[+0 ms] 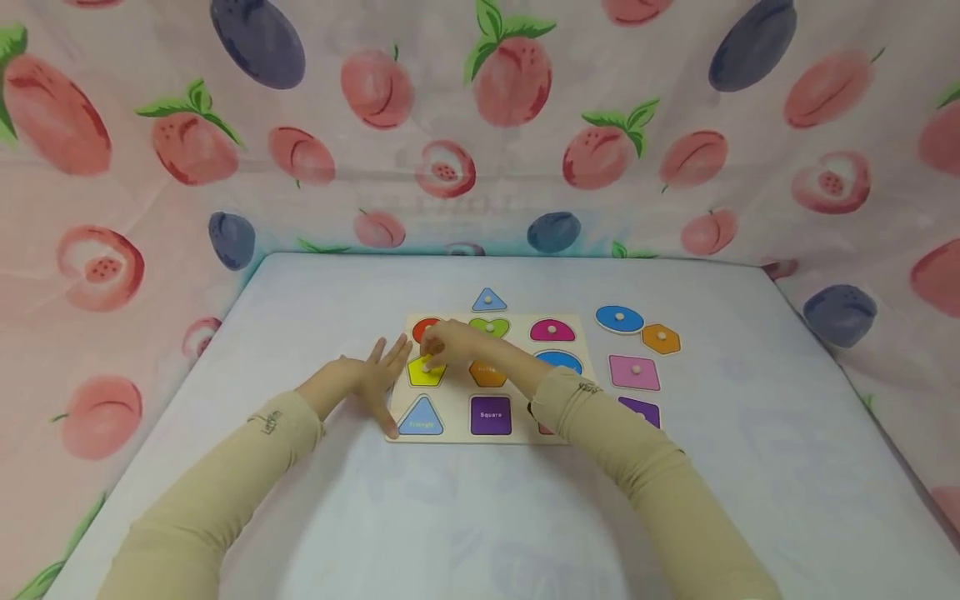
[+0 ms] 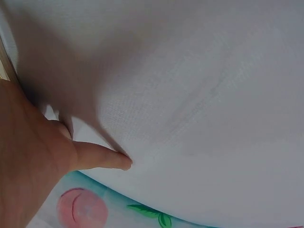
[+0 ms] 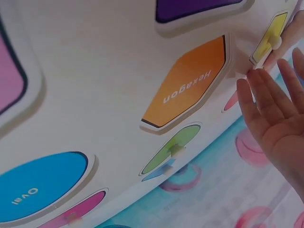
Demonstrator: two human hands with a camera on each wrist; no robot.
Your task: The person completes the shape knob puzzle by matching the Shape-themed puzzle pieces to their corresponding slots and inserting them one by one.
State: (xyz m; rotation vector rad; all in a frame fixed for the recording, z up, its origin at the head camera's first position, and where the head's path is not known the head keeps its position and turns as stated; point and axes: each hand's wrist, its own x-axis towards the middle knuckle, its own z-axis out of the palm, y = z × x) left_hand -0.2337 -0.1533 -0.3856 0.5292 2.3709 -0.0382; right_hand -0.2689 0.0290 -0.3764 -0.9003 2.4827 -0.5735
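Note:
A pale shape-puzzle board (image 1: pixel 453 417) lies on the table. Its yellow pentagon piece (image 1: pixel 426 375) sits in the left column, knob up. My right hand (image 1: pixel 452 342) hovers over the board's left side beside this piece. In the right wrist view, the fingers (image 3: pixel 270 102) are loosely extended and hold nothing, and the yellow piece's knob shows free of them. My left hand (image 1: pixel 371 383) rests at the board's left edge with its fingers spread, the thumb at the lower left corner. In the left wrist view, one finger (image 2: pixel 102 156) stretches over the white cloth.
On the board sit a red piece (image 1: pixel 425 327), a green heart (image 1: pixel 491 326) and a magenta piece (image 1: pixel 552 331). A blue triangle (image 1: pixel 489 301) lies behind it. To the right lie a blue oval (image 1: pixel 619 320), orange hexagon (image 1: pixel 661 339), pink piece (image 1: pixel 634 373) and purple piece (image 1: pixel 641 411).

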